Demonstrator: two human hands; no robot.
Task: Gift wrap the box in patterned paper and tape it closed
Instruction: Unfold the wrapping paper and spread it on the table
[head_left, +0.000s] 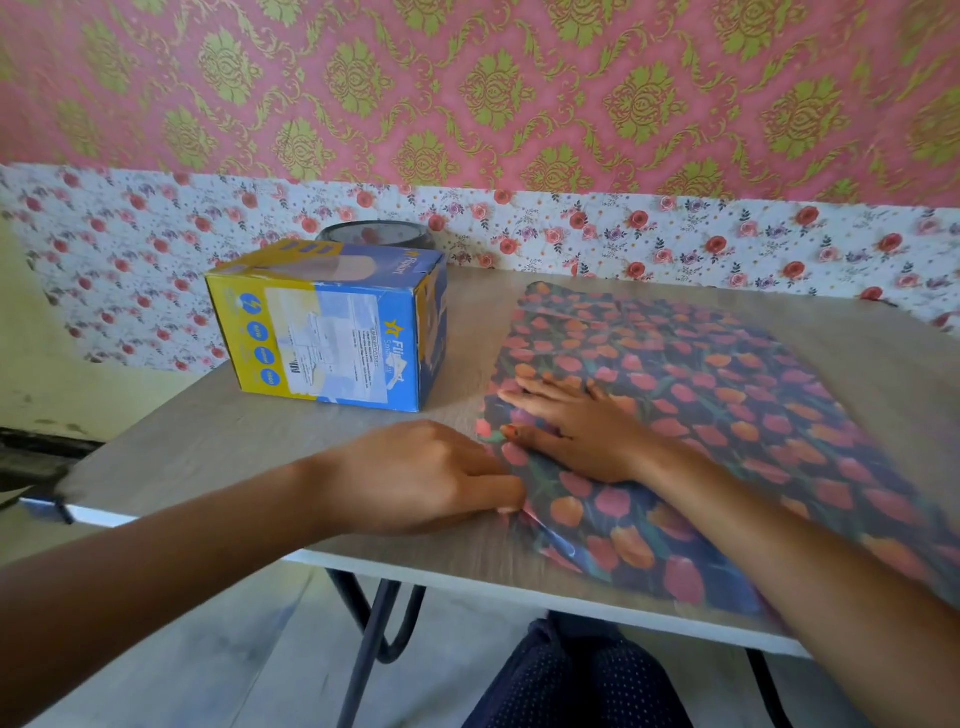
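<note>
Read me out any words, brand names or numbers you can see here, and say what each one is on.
"Flipkart": large white letters running sideways on the blue front of the box, middle letters blurred.
"Flipkart": small, on the box's top face.
Faint line under the large brand: too blurred to read.
Blue circles and white label on the box: too small to read.
Wrapping paper: tulip pattern only, no text.

The head camera looks forward and down from close above the table (208, 447), facing the papered wall (467, 93).
</note>
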